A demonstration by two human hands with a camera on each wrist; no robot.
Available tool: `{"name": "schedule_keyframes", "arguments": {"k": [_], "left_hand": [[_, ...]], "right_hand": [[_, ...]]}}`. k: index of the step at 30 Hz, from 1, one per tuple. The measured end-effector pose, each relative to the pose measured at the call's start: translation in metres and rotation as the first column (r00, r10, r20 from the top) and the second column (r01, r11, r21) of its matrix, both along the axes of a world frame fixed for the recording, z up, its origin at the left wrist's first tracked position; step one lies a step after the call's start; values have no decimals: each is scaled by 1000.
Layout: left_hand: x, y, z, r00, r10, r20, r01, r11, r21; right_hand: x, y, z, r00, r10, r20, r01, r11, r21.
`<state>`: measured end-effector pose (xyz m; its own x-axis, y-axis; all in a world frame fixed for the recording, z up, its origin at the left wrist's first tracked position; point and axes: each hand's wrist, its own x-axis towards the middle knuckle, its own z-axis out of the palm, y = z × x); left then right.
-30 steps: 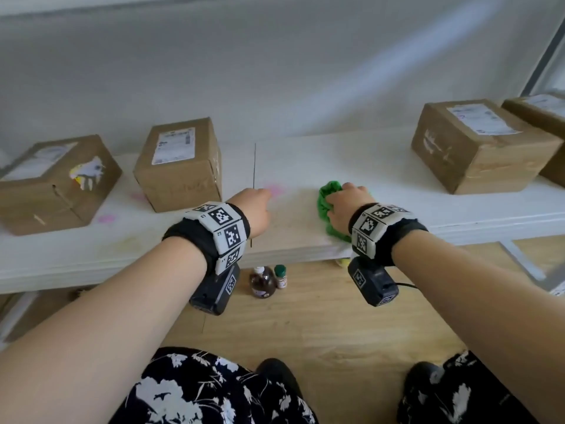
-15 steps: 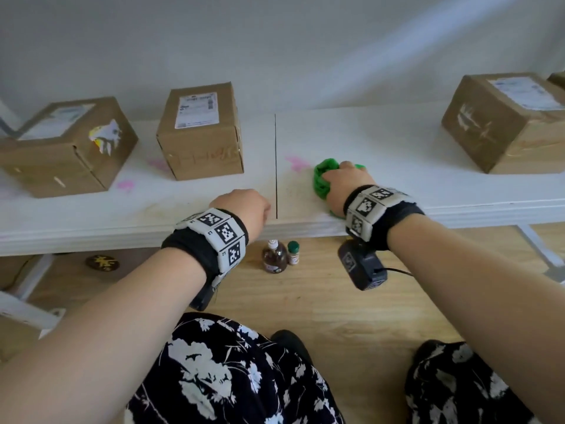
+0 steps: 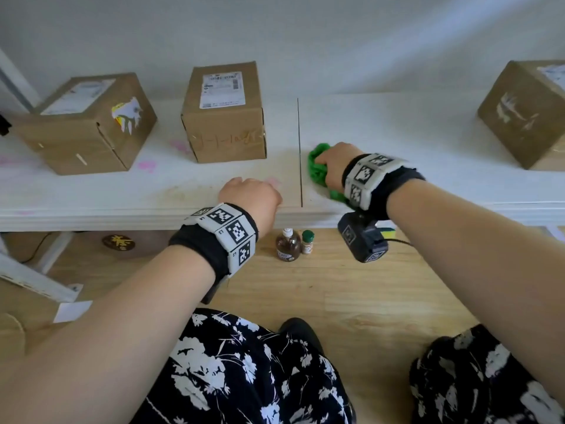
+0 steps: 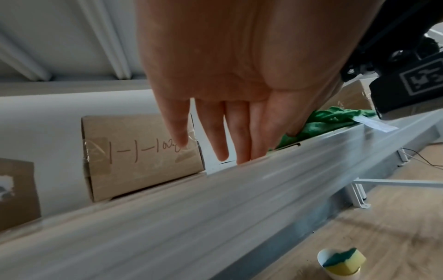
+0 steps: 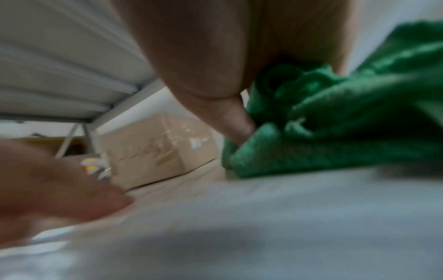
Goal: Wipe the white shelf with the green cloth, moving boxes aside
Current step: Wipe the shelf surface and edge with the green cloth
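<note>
The right hand (image 3: 331, 166) bunches the soft green cloth (image 3: 318, 168), apparently gripping it; limp, best held wadded. The left hand (image 3: 250, 198) hangs spread.

A plain pale wall (image 3: 275, 32) is being lit softly and evenly. Light wooden flooring (image 3: 351, 289) is being crossed by white metal frame legs (image 4: 359, 191), possibly the shelving's supports.

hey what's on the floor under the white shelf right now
A brown bottle and a small green-capped jar stand below the white shelf edge; a cup holding a sponge too. Farther back is hidden.
</note>
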<state>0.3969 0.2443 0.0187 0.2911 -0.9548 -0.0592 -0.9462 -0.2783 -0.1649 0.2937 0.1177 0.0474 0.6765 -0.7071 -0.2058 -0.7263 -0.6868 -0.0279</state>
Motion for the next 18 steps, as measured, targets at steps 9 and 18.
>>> {"name": "schedule_keyframes", "arguments": {"k": [9, 18], "left_hand": [[1, 4, -4, 999, 39, -21, -38, 998, 56], [-4, 2, -2, 998, 58, -16, -56, 994, 99]], "right_hand": [[-39, 20, -19, 979, 108, 173, -114, 993, 25], [-17, 51, -34, 976, -58, 208, 62, 998, -13]]}}
